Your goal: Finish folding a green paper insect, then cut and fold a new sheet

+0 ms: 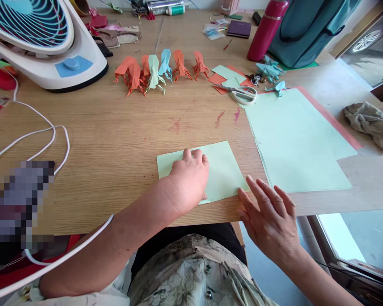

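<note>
- Paper first: a small pale green sheet lies flat on the wooden bench, close to its near edge, in front of the person.
- Left hand presses down on the sheet's left half, knuckles up and fingers curled onto the paper, grasping nothing.
- Right hand is flat and released, fingers stretched out, its fingertips touching the sheet's near right corner at the bench edge.
- Just to the right lies a stack of larger green sheets with a red sheet showing beneath.
- Farther back, a row of folded paper figures, orange, green and blue, stands well apart from the hands.
- Scissors rest on paper scraps beside that row.
- A white fan stands at the far left, with a white cable looping across the bench.
- A red bottle stands at the far side.
</note>
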### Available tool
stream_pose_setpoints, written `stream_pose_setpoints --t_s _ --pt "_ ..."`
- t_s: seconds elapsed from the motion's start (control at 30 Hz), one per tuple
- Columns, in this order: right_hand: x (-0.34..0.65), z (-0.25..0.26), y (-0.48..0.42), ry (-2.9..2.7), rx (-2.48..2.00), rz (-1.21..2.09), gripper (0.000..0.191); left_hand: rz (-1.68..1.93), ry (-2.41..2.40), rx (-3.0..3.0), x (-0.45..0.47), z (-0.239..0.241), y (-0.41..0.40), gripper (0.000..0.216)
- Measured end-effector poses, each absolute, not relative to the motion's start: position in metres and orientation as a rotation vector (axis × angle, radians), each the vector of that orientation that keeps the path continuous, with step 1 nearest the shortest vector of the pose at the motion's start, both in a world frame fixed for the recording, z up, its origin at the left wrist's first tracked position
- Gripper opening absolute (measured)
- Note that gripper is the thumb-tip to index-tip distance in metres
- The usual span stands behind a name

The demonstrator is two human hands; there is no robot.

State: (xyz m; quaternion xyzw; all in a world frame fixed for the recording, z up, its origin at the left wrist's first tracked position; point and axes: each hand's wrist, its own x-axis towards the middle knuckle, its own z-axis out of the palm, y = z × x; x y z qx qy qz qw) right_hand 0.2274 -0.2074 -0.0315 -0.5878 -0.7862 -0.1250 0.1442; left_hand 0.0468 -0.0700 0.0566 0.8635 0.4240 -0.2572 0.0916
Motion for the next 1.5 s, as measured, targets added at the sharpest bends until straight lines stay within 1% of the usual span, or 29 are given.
stream_pose_setpoints --t_s 0.13,0.23,0.33,0.43,0.53,0.63,0.8,0.9,0.97,1.07,1.37,1.5 --pt "0.246 -0.030 -0.206 -2.256 -1.762 -0.483 0.038 -0.753 1.259 2.562 0.046 0.057 -0.069 0.091" --pt "0.255 -0.027 -0.202 -2.234 -1.802 -0.494 0.037 -0.745 1.271 2.550 0.046 0.057 -0.070 0.090" --pt "0.251 -0.018 -0.190 -2.181 -1.727 -0.382 0.037 -0.728 1.282 2.554 0.046 0.055 -0.070 0.093" --pt "0.234 -0.009 -0.164 -2.207 -1.503 -0.100 0.041 -0.703 1.302 2.563 0.046 0.054 -0.071 0.093" --pt "0.215 -0.007 -0.126 -2.290 -1.367 0.141 0.045 -0.667 1.305 2.576 0.045 0.057 -0.072 0.082" --pt "0.204 -0.016 -0.089 -2.425 -1.210 0.267 0.045 -0.614 1.287 2.621 0.041 0.058 -0.075 0.070" --pt "0.202 -0.039 -0.066 -2.495 -1.181 0.277 0.042 -0.420 1.375 2.691 0.031 0.039 -0.092 0.059" --pt "0.204 -0.045 -0.071 -2.480 -1.222 0.211 0.042 -0.289 1.295 2.778 0.025 0.021 -0.111 0.041" --pt "0.206 -0.047 -0.077 -2.445 -1.290 0.167 0.044 -0.180 1.200 2.840 0.021 0.012 -0.123 0.042" --pt "0.207 -0.048 -0.084 -2.392 -1.405 0.126 0.046 -0.113 1.114 2.886 0.015 0.003 -0.136 0.047" --pt "0.204 -0.043 -0.087 -2.435 -1.480 0.058 0.041 -0.116 1.122 2.828 0.013 -0.008 -0.150 0.075" --pt "0.204 -0.040 -0.087 -2.467 -1.471 0.052 0.042 -0.133 1.112 2.833 0.010 -0.013 -0.152 0.087"
